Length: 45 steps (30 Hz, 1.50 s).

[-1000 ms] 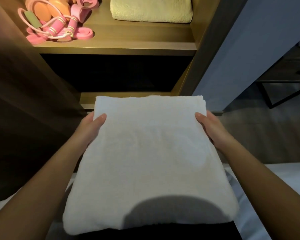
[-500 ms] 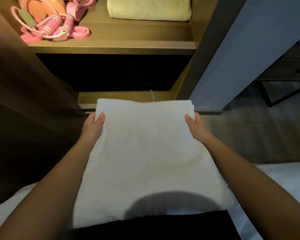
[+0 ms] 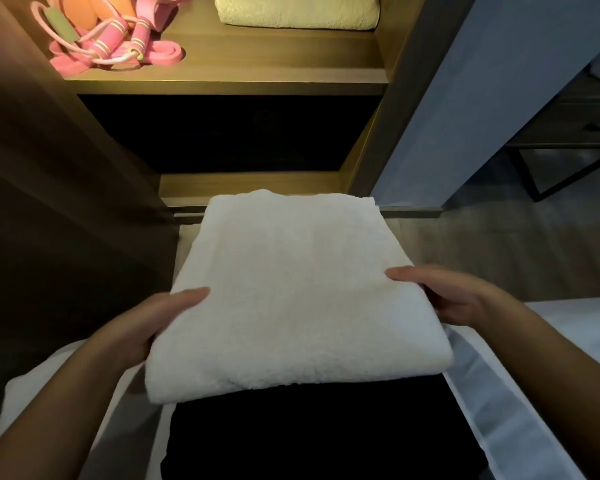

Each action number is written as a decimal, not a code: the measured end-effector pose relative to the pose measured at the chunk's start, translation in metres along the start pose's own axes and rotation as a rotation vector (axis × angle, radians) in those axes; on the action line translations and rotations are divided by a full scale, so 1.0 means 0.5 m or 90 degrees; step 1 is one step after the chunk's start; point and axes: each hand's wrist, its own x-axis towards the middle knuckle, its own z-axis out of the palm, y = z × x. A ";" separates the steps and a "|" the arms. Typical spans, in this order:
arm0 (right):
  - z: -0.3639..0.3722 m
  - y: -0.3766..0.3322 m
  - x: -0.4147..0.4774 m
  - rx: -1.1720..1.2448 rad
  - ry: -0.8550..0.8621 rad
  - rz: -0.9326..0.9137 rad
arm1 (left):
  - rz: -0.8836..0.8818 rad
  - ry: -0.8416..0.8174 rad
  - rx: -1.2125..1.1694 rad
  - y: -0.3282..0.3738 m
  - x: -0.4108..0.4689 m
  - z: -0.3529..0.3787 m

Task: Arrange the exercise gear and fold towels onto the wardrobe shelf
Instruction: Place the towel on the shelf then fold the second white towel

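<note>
Two hands: left hand and right hand each grip a side edge of the folded white towel, thumbs on top. Location: below and in front of the wardrobe shelf. Advised: raise level, folds square, set beside the cream towel on that shelf.

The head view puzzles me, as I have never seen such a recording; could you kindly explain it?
There is no machine: a person wears a wide-angle camera on the head, looking down at their own hands. The left hand and right hand grip a folded white towel by its sides, thumbs on top, before an open wardrobe. On the lit shelf above lie pink exercise gear at the left and a cream towel at the right.
</note>
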 end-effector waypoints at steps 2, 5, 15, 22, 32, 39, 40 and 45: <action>-0.003 0.017 -0.038 -0.007 -0.007 -0.036 | 0.014 0.013 -0.027 -0.047 -0.023 -0.005; -0.005 0.043 -0.072 -0.040 0.072 -0.155 | 0.075 0.050 -0.079 -0.091 -0.045 -0.003; 0.000 0.106 -0.102 -0.189 0.047 -0.162 | 0.277 0.279 -0.022 -0.111 -0.036 0.047; 0.001 0.135 -0.150 -0.419 0.035 -0.214 | 0.303 0.113 -0.010 -0.144 -0.072 0.014; -0.020 0.150 -0.124 -0.338 0.061 -0.217 | 0.249 0.231 0.071 -0.124 -0.067 0.051; -0.016 0.176 -0.104 -0.220 0.101 -0.080 | 0.264 0.376 0.165 -0.150 -0.049 0.060; -0.013 0.179 -0.103 -0.237 0.115 -0.085 | 0.311 0.412 0.191 -0.156 -0.053 0.061; 0.023 0.192 -0.115 -0.429 0.338 -0.372 | 0.653 0.444 0.449 -0.170 -0.091 0.066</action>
